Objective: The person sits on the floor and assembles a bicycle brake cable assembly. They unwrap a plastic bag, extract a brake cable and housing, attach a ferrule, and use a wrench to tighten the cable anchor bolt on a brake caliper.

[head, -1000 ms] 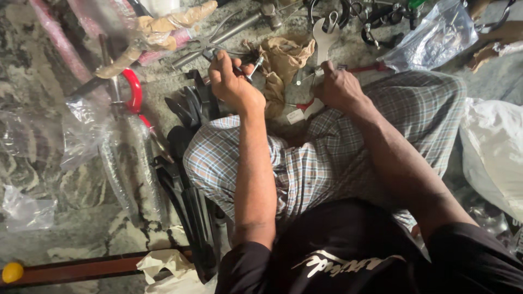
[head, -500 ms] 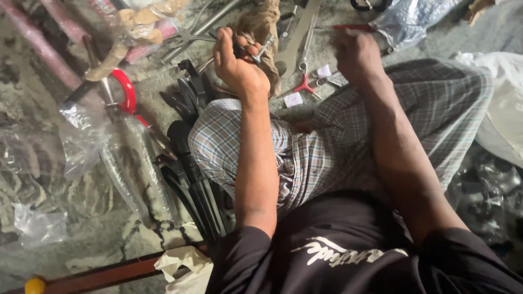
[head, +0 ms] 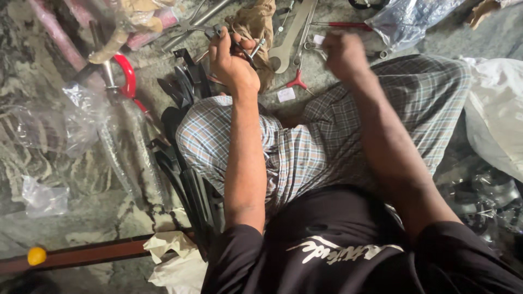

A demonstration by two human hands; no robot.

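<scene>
Head cam: left hand point(head: 233, 61), upper middle of the frame, is clamped around a small metal part point(head: 251, 50). Looks rigid, light, probably greasy, so pinch its edges. Right hand point(head: 344, 54) is blurry, can't tell its grip.

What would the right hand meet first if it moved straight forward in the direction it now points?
Probably the red-handled tool on the floor just beyond the right hand, beside the clear plastic bag. The hand is motion-blurred and depth is unclear.
</scene>
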